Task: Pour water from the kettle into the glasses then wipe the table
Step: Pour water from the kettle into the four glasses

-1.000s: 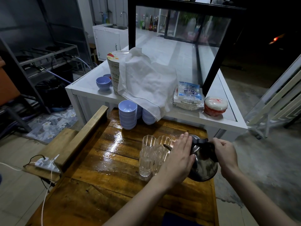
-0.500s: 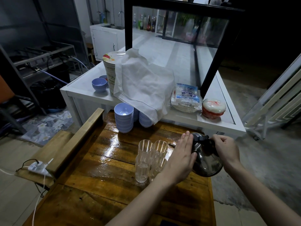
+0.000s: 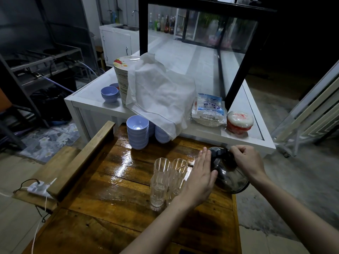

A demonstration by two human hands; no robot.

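Kettle point(image 3: 229, 173) tipped further, spout seemingly toward the glasses point(image 3: 168, 178).

A dark, shiny metal kettle point(image 3: 230, 177) is tipping leftward over the right edge of the wooden table point(image 3: 113, 195), its round belly hanging past the table's side and its thin spout pointing at the glasses point(image 3: 167, 178). A fine thread of water is running from the spout into the rim of the nearer right glass. The glasses are tall, clear and ribbed, standing upright and touching in a tight cluster near the table's middle. The tabletop is glistening wet behind them.
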